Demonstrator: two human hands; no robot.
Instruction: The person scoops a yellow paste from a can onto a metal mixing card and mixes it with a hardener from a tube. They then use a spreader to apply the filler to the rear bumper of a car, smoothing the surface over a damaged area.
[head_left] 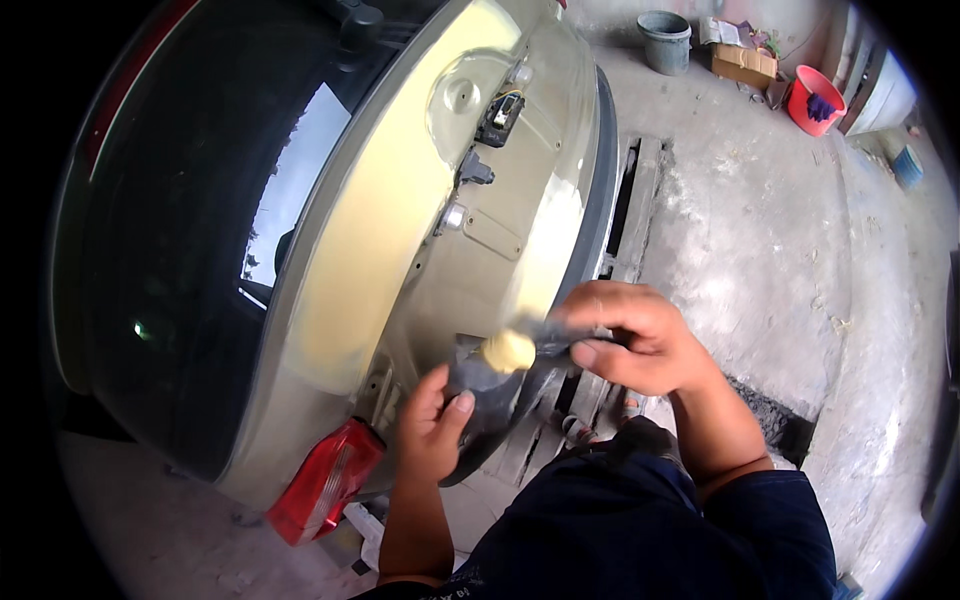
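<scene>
My left hand (430, 430) grips a dark grey flat piece (470, 380), thumb on its near side, in front of the car's rear panel (340, 280). My right hand (630, 340) is closed on a dark flat tool (570, 335), held over that piece. A blurred lump of pale yellow paste (508, 351) sits where the two pieces meet; which one bears it I cannot tell. The panel shows broad pale yellow patches, a black connector housing (500, 118) and small fittings. A red tail lamp (320, 480) lies at the panel's lower left, below my left hand.
The dark rear window (180, 230) fills the left. A slatted floor drain (640, 200) runs beside the car on the concrete floor (740, 250). A grey bucket (664, 40), cardboard box (743, 67), red bucket (815, 100) and blue container (906, 168) stand at the upper right.
</scene>
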